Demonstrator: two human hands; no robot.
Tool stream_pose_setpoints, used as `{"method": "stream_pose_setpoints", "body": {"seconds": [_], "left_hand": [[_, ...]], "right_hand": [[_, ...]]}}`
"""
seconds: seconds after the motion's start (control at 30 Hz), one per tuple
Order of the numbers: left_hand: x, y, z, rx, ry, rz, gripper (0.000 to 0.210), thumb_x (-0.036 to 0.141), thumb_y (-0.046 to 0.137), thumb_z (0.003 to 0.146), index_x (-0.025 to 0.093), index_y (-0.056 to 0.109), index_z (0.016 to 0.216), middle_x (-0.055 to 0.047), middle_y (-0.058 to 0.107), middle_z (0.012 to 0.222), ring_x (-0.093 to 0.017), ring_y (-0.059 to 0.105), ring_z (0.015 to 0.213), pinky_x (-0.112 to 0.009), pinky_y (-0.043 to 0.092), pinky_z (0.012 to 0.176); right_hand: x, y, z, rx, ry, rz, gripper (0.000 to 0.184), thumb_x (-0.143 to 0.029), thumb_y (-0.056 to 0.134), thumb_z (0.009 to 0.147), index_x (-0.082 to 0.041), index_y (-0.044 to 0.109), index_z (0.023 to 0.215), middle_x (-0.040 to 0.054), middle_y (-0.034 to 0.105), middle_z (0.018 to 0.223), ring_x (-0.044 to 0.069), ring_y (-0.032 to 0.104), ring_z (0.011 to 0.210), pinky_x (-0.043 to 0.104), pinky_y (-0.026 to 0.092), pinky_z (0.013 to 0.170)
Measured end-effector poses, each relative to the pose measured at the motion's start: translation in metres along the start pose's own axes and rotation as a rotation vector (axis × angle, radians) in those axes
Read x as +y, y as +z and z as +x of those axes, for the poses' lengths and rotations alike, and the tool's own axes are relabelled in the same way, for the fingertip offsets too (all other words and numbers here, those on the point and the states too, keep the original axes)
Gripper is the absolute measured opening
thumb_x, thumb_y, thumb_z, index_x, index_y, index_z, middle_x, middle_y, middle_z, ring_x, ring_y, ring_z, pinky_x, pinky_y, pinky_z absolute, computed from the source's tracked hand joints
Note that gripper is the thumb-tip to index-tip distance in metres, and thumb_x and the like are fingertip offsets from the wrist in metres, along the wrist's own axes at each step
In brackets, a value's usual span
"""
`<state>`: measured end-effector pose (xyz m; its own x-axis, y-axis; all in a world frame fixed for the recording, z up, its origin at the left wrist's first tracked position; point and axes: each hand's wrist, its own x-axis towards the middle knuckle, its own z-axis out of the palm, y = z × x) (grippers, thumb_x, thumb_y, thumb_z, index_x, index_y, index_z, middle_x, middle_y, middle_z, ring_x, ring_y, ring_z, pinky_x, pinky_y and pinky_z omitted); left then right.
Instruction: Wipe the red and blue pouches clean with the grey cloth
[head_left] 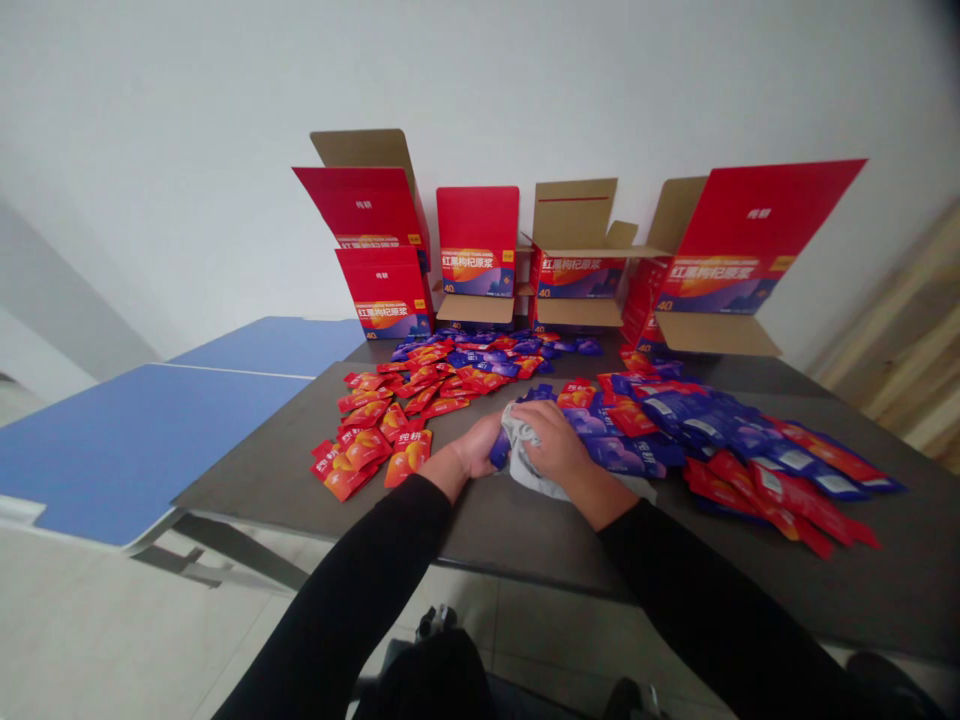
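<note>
Near the table's front edge, my left hand (478, 446) is closed on a purple pouch (499, 450), most of which is hidden. My right hand (553, 440) presses a light grey cloth (523, 455) against that pouch, its fingers curled round the cloth. The cloth's loose end spreads on the tabletop below my right wrist. To the left of my hands lie loose red pouches (409, 455) with orange fruit prints. Purple pouches (630, 455) and red ones lie just to the right, partly behind my right hand.
Open red cartons (478, 240) stand along the back of the dark table (285, 470). A heap of pouches (780, 455) covers the right side, another (465, 365) the middle back. A blue table (195, 420) adjoins on the left; a white wall rises behind.
</note>
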<state>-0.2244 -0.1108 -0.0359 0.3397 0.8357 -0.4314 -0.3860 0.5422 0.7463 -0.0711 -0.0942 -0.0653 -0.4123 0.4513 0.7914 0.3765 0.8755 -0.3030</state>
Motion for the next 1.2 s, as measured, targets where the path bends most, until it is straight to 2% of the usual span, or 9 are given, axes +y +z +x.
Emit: {"method": "stream_pose_setpoints", "body": {"seconds": [0.17, 0.3, 0.47, 0.63, 0.77, 0.97, 1.07, 1.13, 1.2], "left_hand": [[-0.001, 0.002, -0.002, 0.001, -0.008, 0.069, 0.039, 0.050, 0.057, 0.096, 0.015, 0.060, 0.078, -0.003, 0.065, 0.067, -0.013, 0.061, 0.053, -0.022, 0.048, 0.051], [-0.002, 0.000, -0.004, -0.096, 0.046, 0.089, 0.043, 0.054, 0.054, 0.097, 0.016, 0.057, 0.077, 0.001, 0.057, 0.060, -0.009, 0.050, 0.044, -0.018, 0.039, 0.042], [0.000, -0.006, -0.008, -0.188, 0.053, 0.120, 0.050, 0.066, 0.061, 0.089, 0.016, 0.059, 0.085, 0.000, 0.055, 0.066, -0.008, 0.050, 0.051, -0.015, 0.037, 0.043], [0.005, -0.014, -0.012, -0.270, 0.059, 0.133, 0.034, 0.046, 0.074, 0.085, 0.018, 0.061, 0.100, 0.001, 0.054, 0.070, -0.009, 0.051, 0.055, -0.014, 0.036, 0.044], [0.011, -0.019, -0.015, -0.211, 0.072, 0.072, 0.029, 0.043, 0.066, 0.091, 0.015, 0.063, 0.101, -0.002, 0.056, 0.072, -0.008, 0.050, 0.053, -0.016, 0.040, 0.044], [0.022, -0.015, -0.022, -0.039, 0.293, -0.059, 0.030, 0.038, 0.060, 0.096, 0.012, 0.066, 0.109, -0.005, 0.062, 0.078, -0.011, 0.059, 0.061, -0.018, 0.047, 0.048], [0.029, 0.002, -0.019, 0.039, 0.449, 0.007, 0.034, 0.033, 0.069, 0.091, 0.017, 0.064, 0.121, -0.004, 0.065, 0.085, -0.011, 0.062, 0.065, -0.018, 0.049, 0.051], [0.036, 0.018, -0.013, 0.049, 0.558, 0.073, 0.046, 0.030, 0.074, 0.087, 0.020, 0.062, 0.129, -0.003, 0.066, 0.091, -0.011, 0.064, 0.070, -0.018, 0.051, 0.055], [0.046, 0.038, -0.003, 0.030, 0.599, 0.163, 0.053, 0.030, 0.076, 0.085, 0.022, 0.060, 0.136, -0.002, 0.066, 0.091, -0.010, 0.063, 0.071, -0.018, 0.052, 0.058]], "right_hand": [[0.004, -0.002, 0.001, 0.090, 0.132, -0.057, 0.049, -0.004, 0.052, 0.074, -0.020, 0.067, 0.117, 0.0112, 0.065, 0.115, 0.029, 0.059, 0.110, 0.049, 0.050, 0.103], [0.007, -0.003, 0.003, 0.146, 0.257, -0.111, 0.046, -0.005, 0.052, 0.074, -0.020, 0.066, 0.115, 0.0110, 0.062, 0.114, 0.028, 0.058, 0.112, 0.049, 0.048, 0.106], [0.013, -0.003, 0.004, 0.207, 0.360, -0.126, 0.042, -0.007, 0.051, 0.076, -0.018, 0.064, 0.114, 0.0122, 0.059, 0.113, 0.028, 0.055, 0.113, 0.048, 0.047, 0.107], [0.018, -0.004, 0.004, 0.222, 0.422, -0.131, 0.038, -0.007, 0.051, 0.077, -0.018, 0.063, 0.112, 0.0124, 0.058, 0.111, 0.029, 0.054, 0.112, 0.047, 0.047, 0.105], [0.016, -0.002, 0.003, 0.189, 0.445, -0.132, 0.035, -0.006, 0.050, 0.078, -0.019, 0.064, 0.108, 0.0113, 0.059, 0.108, 0.028, 0.055, 0.110, 0.045, 0.048, 0.104], [0.011, 0.003, 0.003, 0.097, 0.431, -0.118, 0.038, -0.002, 0.051, 0.077, -0.019, 0.066, 0.108, 0.0105, 0.059, 0.110, 0.027, 0.055, 0.110, 0.042, 0.048, 0.104], [0.010, 0.004, 0.004, 0.086, 0.445, -0.134, 0.039, -0.002, 0.053, 0.077, -0.019, 0.067, 0.109, 0.0106, 0.060, 0.110, 0.027, 0.055, 0.110, 0.042, 0.047, 0.104], [0.010, 0.005, 0.004, 0.073, 0.450, -0.151, 0.037, -0.002, 0.054, 0.079, -0.019, 0.067, 0.110, 0.0106, 0.060, 0.111, 0.026, 0.055, 0.110, 0.041, 0.047, 0.104], [0.009, 0.005, 0.005, 0.052, 0.460, -0.175, 0.034, -0.004, 0.056, 0.081, -0.017, 0.066, 0.110, 0.0114, 0.059, 0.112, 0.027, 0.054, 0.110, 0.041, 0.047, 0.104]]}}
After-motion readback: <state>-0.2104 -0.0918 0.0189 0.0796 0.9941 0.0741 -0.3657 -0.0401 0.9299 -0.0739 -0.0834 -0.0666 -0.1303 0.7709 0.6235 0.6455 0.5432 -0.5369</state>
